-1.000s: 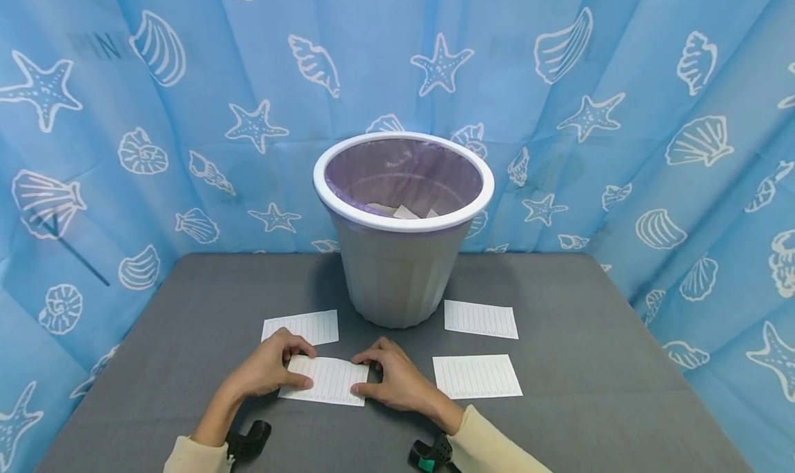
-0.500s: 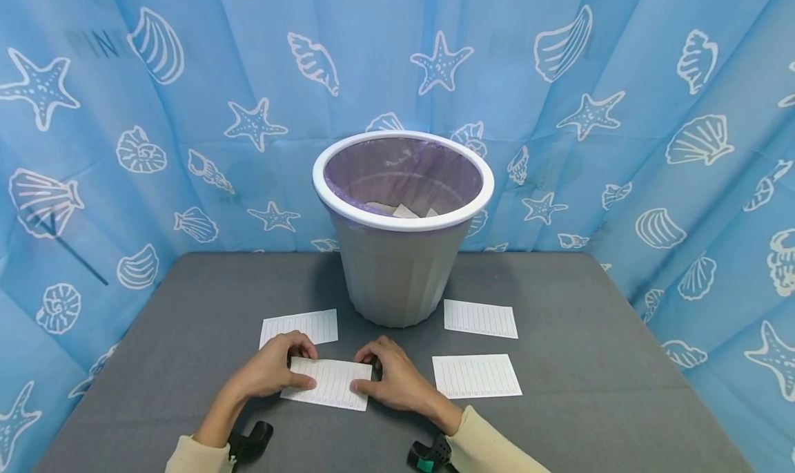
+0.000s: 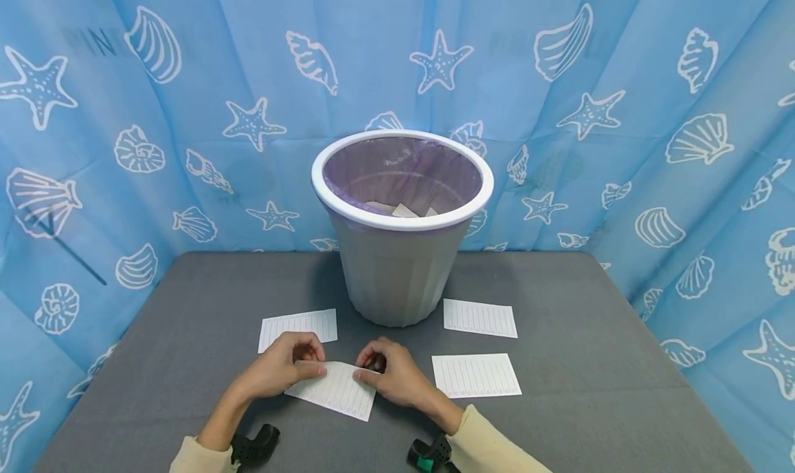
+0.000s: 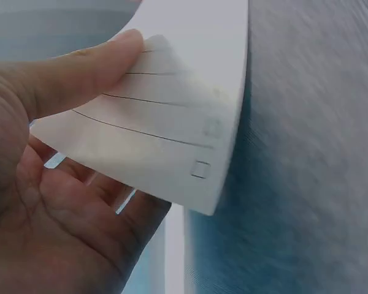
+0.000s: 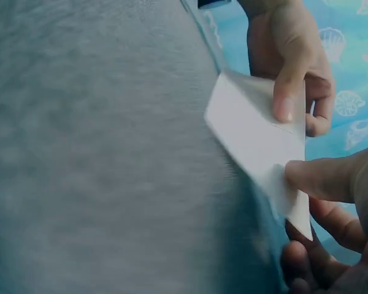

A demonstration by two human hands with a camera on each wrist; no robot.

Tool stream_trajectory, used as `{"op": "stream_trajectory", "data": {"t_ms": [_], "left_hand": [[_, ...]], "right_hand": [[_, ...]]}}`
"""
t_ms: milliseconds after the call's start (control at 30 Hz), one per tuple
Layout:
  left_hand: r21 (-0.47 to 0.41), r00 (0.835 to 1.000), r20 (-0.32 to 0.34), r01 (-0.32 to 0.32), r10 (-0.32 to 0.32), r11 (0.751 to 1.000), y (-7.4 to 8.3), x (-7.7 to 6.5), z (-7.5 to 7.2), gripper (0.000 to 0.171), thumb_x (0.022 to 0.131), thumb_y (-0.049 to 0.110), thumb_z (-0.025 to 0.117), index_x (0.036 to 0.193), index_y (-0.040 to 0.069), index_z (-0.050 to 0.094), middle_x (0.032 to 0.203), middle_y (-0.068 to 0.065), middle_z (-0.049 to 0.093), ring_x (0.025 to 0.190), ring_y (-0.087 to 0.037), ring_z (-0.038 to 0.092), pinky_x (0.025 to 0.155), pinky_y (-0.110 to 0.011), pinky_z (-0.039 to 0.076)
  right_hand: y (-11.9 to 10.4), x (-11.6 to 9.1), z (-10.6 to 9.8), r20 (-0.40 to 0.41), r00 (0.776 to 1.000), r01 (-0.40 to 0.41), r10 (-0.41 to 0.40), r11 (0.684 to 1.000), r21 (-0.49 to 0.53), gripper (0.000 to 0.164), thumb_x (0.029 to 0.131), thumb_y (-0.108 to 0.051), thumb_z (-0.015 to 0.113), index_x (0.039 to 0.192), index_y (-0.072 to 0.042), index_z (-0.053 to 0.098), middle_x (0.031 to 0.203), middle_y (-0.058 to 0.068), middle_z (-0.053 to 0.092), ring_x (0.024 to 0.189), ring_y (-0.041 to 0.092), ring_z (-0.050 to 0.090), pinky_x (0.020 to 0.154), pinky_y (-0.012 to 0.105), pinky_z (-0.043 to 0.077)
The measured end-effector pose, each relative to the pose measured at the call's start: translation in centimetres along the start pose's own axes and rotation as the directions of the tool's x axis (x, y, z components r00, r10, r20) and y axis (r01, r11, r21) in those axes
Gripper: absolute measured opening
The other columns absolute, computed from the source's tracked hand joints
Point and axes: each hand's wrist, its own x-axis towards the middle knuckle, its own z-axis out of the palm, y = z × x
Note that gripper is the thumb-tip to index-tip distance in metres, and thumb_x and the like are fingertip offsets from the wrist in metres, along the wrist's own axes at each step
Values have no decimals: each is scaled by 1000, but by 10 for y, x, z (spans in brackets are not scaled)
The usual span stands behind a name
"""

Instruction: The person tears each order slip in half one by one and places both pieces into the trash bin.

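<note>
Both hands hold one white lined note sheet, with small checkboxes along one edge. My left hand pinches its far left part, thumb on the lined face and fingers behind, as the left wrist view shows on the sheet. On the far right part, my right hand pinches with its thumb on top and fingers curled behind. The sheet is tilted and slightly bowed, raised at its far edge. In the right wrist view the sheet spans both thumbs.
Behind the hands stands a grey trash bin with a white rim and purple liner, with paper pieces inside. A lined sheet lies left of it; two more, an upper sheet and a lower sheet, lie right on the grey table.
The note sheet has gone from lying nearly flat to being lifted and tilted, its lower right corner swinging nearer. My left hand has shifted slightly right; my right hand has barely moved.
</note>
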Motion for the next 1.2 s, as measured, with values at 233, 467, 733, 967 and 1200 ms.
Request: {"op": "stream_trajectory", "data": {"t_ms": [233, 467, 733, 967, 1200], "left_hand": [[-1, 997, -67, -42, 41, 999, 28, 3, -3, 11, 92, 13, 77, 91, 8, 67, 83, -3, 63, 73, -17, 62, 66, -31, 50], [8, 986, -134, -95, 95, 995, 72, 17, -11, 5, 95, 12, 73, 95, 9, 69, 89, -5, 65, 80, -21, 64, 65, -34, 55], [-1, 962, -215, -172, 168, 985, 110, 30, -14, 7, 93, 15, 76, 96, 13, 69, 93, -3, 68, 89, -22, 68, 68, -38, 56], [-58, 949, -228, -235, 216, 970, 127, 38, -6, 7, 93, 11, 75, 97, 12, 69, 94, -3, 67, 96, -21, 69, 70, -38, 56], [-101, 935, -262, -272, 238, 957, 122, 41, 6, 7, 93, 8, 75, 97, 10, 69, 94, -3, 67, 96, -20, 70, 83, -38, 56]], "right_hand": [[-20, 5, -24, 9, 999, 32, -33, 992, 125, 5, 94, -5, 71, 94, -1, 68, 83, 4, 63, 71, 12, 56, 62, 22, 46], [-56, 7, -58, -82, 994, 84, -74, 988, 127, 6, 96, -9, 70, 97, -3, 70, 85, 5, 63, 73, 16, 57, 64, 25, 47], [-87, 3, -93, -154, 982, 125, -107, 986, 112, 5, 95, -9, 71, 99, -6, 71, 89, 5, 66, 75, 20, 61, 64, 29, 48], [-94, -3, -111, -185, 975, 142, -124, 986, 89, 6, 95, -8, 71, 99, -6, 73, 92, 6, 68, 73, 19, 59, 61, 29, 46], [-90, -4, -117, -190, 975, 131, -114, 988, 84, 6, 95, -8, 71, 99, -6, 74, 93, 6, 70, 67, 16, 54, 58, 27, 43]]}}
